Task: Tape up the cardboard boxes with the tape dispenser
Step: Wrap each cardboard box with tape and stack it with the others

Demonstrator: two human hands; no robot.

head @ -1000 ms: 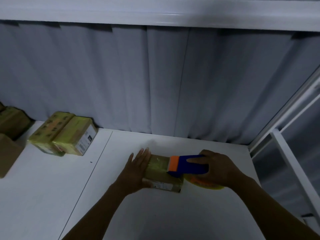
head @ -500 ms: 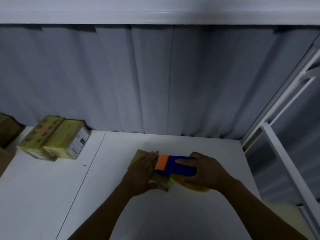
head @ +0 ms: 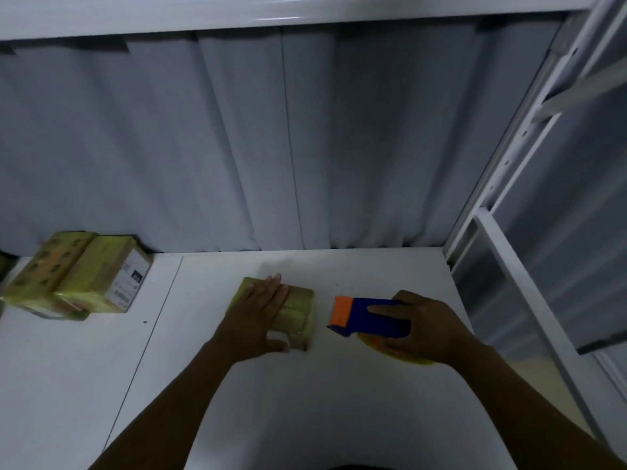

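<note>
**Q.** Right-hand grip?

**A.** My right hand (head: pixel 424 329) is clamped on the tape dispenser (head: pixel 369 317). My fingers curl over the blue body from the right, and the forefinger lies along its top. The orange end points left. The yellow tape roll (head: pixel 407 357) shows below my palm, low over the table (head: pixel 339 418); I cannot tell whether it touches.

**Q.** Change from half a second ago?

**A.** Then the dispenser sat over the cardboard box (head: pixel 300 308), with its orange end against my left fingers. Now it is off the box to the right, with a strip of bare table between them. The box has not shifted under my left hand.

**Q.** Left hand?

**A.** My left hand (head: pixel 258 317) lies flat on the box top. The fingers are straight and together, pointing away from me, and the thumb is spread down at the near edge. It presses and does not grasp.

**Q.** Arm pose?

**A.** Both forearms come in from the bottom edge and angle toward each other. The right wrist is bent inward.

**Q.** Where is the box?

**A.** It is mid-table, near the back. Two taped boxes (head: pixel 78 279) lie side by side, touching, at the far left against the grey curtain (head: pixel 305 147), well apart from it.
</note>
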